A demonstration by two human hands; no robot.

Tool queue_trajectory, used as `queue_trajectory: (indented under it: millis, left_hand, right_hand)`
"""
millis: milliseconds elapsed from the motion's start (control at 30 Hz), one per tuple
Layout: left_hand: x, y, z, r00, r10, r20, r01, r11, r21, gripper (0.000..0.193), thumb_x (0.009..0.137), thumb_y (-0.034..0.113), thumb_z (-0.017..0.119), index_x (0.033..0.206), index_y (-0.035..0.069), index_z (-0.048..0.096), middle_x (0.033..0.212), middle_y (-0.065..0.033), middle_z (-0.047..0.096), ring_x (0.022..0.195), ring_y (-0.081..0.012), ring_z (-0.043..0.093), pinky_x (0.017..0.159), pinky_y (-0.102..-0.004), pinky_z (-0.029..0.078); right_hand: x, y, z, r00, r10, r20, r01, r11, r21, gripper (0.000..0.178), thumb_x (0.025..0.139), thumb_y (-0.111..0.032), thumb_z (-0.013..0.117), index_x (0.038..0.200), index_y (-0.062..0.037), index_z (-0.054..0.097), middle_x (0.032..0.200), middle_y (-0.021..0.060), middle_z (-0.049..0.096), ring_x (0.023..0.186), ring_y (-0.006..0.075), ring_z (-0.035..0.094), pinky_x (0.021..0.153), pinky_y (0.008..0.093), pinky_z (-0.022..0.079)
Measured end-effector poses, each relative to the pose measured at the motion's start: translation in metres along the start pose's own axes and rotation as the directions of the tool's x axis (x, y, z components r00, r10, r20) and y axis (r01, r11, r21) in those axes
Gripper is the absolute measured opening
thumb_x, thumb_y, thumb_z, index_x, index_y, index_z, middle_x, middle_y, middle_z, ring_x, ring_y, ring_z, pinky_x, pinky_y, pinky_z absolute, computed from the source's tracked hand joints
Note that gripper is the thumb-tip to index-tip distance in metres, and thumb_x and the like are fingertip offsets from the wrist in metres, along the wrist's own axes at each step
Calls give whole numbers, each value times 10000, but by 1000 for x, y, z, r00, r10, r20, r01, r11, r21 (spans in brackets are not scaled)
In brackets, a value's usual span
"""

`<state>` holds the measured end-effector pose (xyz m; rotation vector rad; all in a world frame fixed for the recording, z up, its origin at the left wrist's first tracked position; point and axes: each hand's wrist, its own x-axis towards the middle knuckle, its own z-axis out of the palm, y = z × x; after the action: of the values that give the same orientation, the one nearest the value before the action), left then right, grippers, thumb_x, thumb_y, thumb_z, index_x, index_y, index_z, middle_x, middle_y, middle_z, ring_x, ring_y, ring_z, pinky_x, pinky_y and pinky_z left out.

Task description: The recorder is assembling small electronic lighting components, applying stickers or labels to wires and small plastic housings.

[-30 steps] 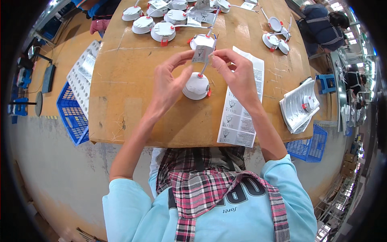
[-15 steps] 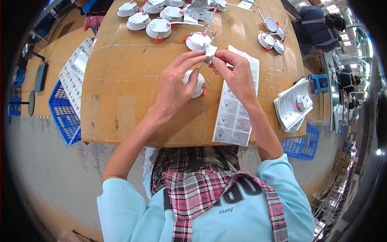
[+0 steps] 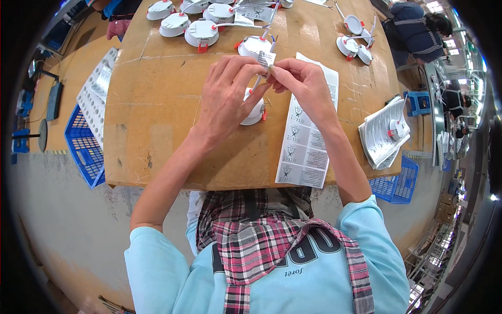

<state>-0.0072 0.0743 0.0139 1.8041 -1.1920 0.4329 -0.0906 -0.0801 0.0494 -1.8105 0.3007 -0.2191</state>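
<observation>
In the head view, your left hand (image 3: 225,93) and right hand (image 3: 307,85) pinch a small label (image 3: 266,58) at the cable (image 3: 257,82) of a white lamp (image 3: 254,114), which sits back from the desk's (image 3: 162,115) near edge, left of a label sheet (image 3: 302,144) reaching that edge.

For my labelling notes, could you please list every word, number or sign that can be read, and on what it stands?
Light-blue shirt: dark upside-down lettering, not copied out.
Label sheet: crossed-out pictograms; fine print too small.
Small label at the fingers: too small, blurred.
Stacked sheets: too blurred.
Far label beside lamps: too small.
</observation>
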Motion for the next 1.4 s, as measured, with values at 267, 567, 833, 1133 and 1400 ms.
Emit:
queue_trajectory:
  millis: [267, 567, 833, 1133, 1400]
  left_hand:
    - [0, -3, 1, 993, 98, -69, -92, 992, 90, 187, 733, 81, 733, 896, 81, 641, 910, -10, 631, 871, -205, 596, 803, -360, 446]
    - [0, -7, 2, 986, 123, -114, -102, 979, 177, 182, 727, 82, 733, 883, 96, 640, 885, -1, 636, 857, -193, 594, 808, -354, 438]
    - [0, -3, -1, 989, 99, -108, -82, 984, 157, 201, 709, 114, 745, 878, 99, 637, 894, 3, 635, 868, -193, 590, 836, -369, 431]
    - [0, -8, 1, 979, 149, -138, -120, 973, 197, 170, 709, 55, 714, 853, 98, 633, 870, 9, 639, 856, -186, 595, 867, -367, 437]
    - [2, -5, -3, 996, 30, -80, -21, 994, 106, 144, 740, 29, 707, 867, 74, 655, 876, -46, 664, 844, -222, 620, 826, -357, 467]
  right_hand:
    - [-1, -6, 2, 1000, -8, -29, 8, 1000, -7, 215, 911, -161, 595, 922, 40, 674, 776, 64, 676, 726, 102, 627, 667, 242, 512]
    - [0, -8, 10, 997, -13, -74, 12, 1000, -5, 228, 896, -169, 593, 892, 51, 657, 750, 67, 670, 684, 100, 605, 647, 239, 491]
    - [0, -7, 11, 997, -26, -68, 26, 1000, -9, 231, 898, -166, 586, 893, 55, 653, 750, 70, 672, 689, 106, 610, 652, 242, 496]
    - [1, -9, 10, 999, -27, -39, 26, 999, -23, 222, 902, -157, 578, 906, 51, 654, 763, 74, 671, 713, 109, 625, 667, 245, 505]
    - [2, -8, 9, 999, -35, -26, 33, 997, -72, 230, 900, -162, 583, 918, 56, 656, 760, 83, 675, 688, 108, 617, 654, 238, 496]
